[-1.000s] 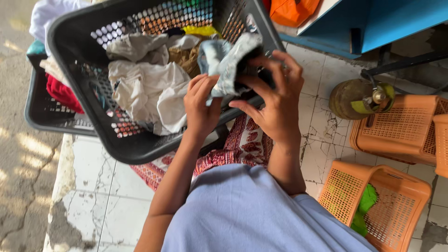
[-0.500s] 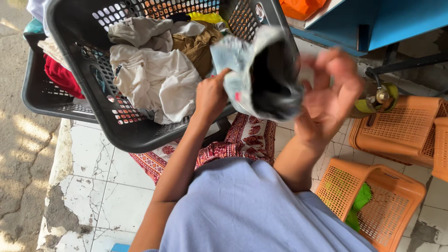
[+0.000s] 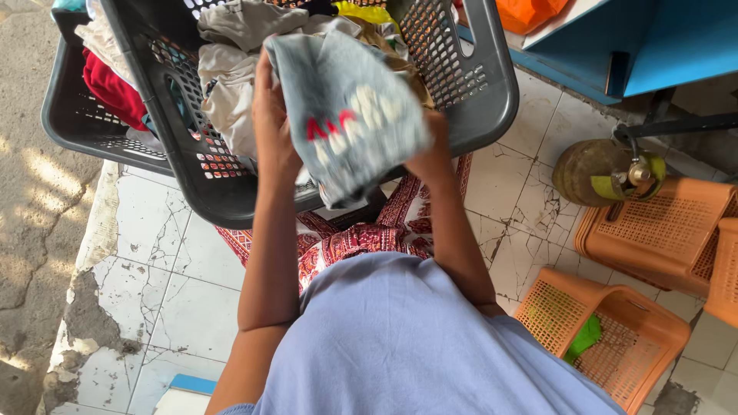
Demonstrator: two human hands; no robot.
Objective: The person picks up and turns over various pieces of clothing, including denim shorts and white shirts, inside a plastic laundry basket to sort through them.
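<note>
Pale blue garment [image 3: 350, 115] came up out of the dark laundry basket [image 3: 477, 100]; my left hand [image 3: 273, 131] and right hand [image 3: 432, 154] fingers pinched its edges, now spread flat.

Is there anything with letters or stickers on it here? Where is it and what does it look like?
Pale blue-grey cloth: held up by the left hand and right hand in front of the dark grey basket; blurred red and white print across its middle.
Gas cylinder: on the tiled floor at right, round, brownish, with a yellow-green tag by its valve.
No signs or screens.
</note>
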